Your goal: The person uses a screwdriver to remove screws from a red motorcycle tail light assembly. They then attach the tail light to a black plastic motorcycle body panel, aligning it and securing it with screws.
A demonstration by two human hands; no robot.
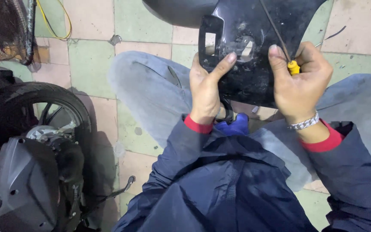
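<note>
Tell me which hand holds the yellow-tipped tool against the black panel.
The right hand, the one with the silver bracelet, grips the yellow-tipped tool. The left hand only steadies the black panel.

The scene is viewed from one head-worn camera, aimed steeply down and held close over the lap. The left hand [205, 88] and right hand [299, 83] are framed upper-centre; a motorcycle wheel [44, 111] is caught at left.
</note>
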